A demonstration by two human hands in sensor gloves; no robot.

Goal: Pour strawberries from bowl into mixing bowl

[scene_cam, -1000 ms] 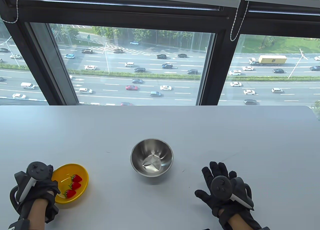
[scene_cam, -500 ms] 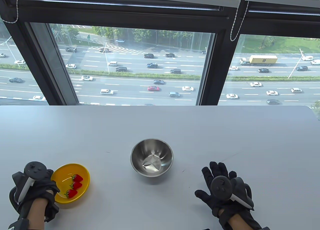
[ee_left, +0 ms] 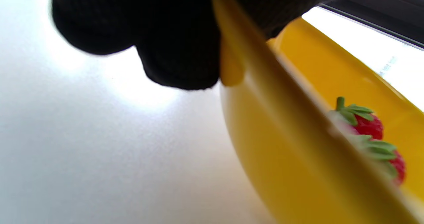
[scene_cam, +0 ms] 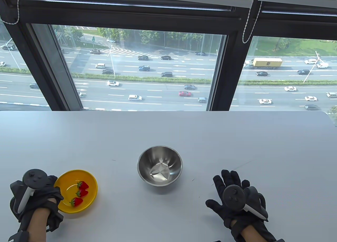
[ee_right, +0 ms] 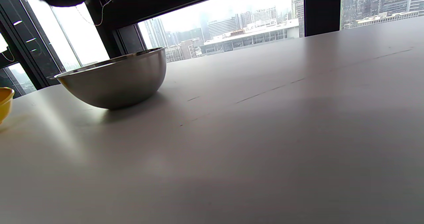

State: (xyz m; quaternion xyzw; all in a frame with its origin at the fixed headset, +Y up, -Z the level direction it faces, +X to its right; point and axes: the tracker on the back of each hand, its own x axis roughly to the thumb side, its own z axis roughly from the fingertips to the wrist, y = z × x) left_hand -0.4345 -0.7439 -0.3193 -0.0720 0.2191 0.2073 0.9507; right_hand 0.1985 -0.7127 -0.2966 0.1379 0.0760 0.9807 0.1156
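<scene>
A yellow bowl (scene_cam: 90, 180) holding three strawberries (scene_cam: 81, 192) sits at the near left of the white table (scene_cam: 168, 131). My left hand (scene_cam: 54, 186) grips the bowl's left rim; in the left wrist view my fingers (ee_left: 179, 52) fold over the rim of the yellow bowl (ee_left: 281, 157), with two strawberries (ee_left: 371, 126) showing inside. The empty steel mixing bowl (scene_cam: 143, 157) stands at the table's middle, to the right of the yellow bowl. My right hand (scene_cam: 226, 185) lies flat on the table with fingers spread, holding nothing, right of the mixing bowl (ee_right: 116, 80).
A large window with black frames (scene_cam: 221, 68) runs along the table's far edge. The right wrist view shows bare tabletop between my right hand and the mixing bowl, with the yellow bowl's edge (ee_right: 5, 101) at far left.
The yellow bowl has shifted slightly to the right and away from me in my left hand's grip, and the strawberries moved with it. My right hand has not moved.
</scene>
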